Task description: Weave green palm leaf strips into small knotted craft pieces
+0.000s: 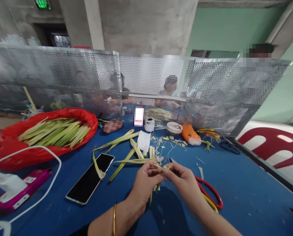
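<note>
My left hand (143,185) and my right hand (184,182) meet over the blue table (234,190), both pinched on a thin strip of pale green palm leaf (161,167) between their fingertips. A loose end of the strip hangs down below my left hand. A gold bangle circles my left wrist. More cut leaf strips (126,154) lie scattered just beyond my hands. Red-and-yellow-handled scissors (211,193) lie on the table under and right of my right hand.
A red plastic bag (11,147) full of palm leaves sits far left. A black phone (91,178), a pink device (21,191) with a white cable, tape rolls, an orange glue gun (190,134) and a perforated metal screen (146,85) with people behind it surround the area. A red chair stands to the right.
</note>
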Tool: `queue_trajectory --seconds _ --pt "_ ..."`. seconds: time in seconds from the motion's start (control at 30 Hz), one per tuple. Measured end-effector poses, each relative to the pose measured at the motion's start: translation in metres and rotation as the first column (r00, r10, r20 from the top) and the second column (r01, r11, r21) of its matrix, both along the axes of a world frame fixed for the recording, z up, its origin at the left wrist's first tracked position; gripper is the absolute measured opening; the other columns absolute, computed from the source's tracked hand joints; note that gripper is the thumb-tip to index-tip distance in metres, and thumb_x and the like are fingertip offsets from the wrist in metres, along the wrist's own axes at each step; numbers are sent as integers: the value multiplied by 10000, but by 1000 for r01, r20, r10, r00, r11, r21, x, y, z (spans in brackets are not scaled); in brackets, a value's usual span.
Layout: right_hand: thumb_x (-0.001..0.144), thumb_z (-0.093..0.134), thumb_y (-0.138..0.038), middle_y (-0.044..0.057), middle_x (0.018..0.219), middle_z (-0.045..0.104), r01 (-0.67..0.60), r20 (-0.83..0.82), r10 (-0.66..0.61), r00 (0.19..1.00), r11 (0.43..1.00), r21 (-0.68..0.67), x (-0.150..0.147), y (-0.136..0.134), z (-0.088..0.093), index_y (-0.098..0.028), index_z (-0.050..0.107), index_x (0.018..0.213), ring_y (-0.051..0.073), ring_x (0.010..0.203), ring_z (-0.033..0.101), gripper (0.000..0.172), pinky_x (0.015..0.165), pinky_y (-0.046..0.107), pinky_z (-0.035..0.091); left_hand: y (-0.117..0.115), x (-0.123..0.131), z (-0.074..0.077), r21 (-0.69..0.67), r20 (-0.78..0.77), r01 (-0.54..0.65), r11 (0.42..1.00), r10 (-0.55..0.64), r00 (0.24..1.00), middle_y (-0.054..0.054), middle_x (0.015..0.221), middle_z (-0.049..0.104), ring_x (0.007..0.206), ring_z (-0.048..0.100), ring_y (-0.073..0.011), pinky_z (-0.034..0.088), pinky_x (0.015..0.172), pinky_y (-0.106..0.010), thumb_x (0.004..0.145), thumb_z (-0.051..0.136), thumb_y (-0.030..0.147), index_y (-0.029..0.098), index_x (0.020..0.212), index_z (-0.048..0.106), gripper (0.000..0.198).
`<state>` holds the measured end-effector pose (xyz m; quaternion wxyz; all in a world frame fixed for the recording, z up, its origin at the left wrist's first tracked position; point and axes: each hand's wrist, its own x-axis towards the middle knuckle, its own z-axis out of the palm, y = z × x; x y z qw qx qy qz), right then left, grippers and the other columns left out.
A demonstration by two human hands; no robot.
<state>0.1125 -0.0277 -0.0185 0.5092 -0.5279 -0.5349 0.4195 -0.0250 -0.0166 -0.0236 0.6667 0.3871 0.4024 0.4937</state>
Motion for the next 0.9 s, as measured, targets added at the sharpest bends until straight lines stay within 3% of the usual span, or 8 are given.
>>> queue_trajectory --seconds 0.17,0.43,0.6,0.9 --pt "742 681 -506 -25 563 529 -45 30 47 998 997 -59 15 2 -6 -149 629 684 117 554 461 365 559 250 356 5 -3 4 154 -143 -99 983 122 982 -8 648 632 627 536 -121 401 616 -220 611 800 237 166 650 674 149" --pt "638 734 -577 -27 519 513 -77 -36 73 997 987 -138 13 6 -12 -158 603 612 110 511 460 440 530 243 341 9 -4 -7 324 -457 -75 943 225 860 7 605 621 596 550 -145 420 586 -238 672 704 311 183 615 620 163" --pt "613 757 -585 -26 501 523 -115 -156 88 984 978 -173 12 7 -13 -156 604 604 98 479 455 455 521 240 327 10 -7 -6 451 -486 -32 892 275 829 -1 673 654 643 598 -158 465 642 -252 706 669 291 196 664 632 110" --pt "672 737 -549 -34 527 506 -113 -155 92 984 985 -131 12 5 -10 -160 592 615 96 499 450 419 541 238 340 12 -6 -6 395 -479 -4 918 210 852 -21 660 673 639 590 -171 437 607 -252 683 699 305 188 646 685 123"
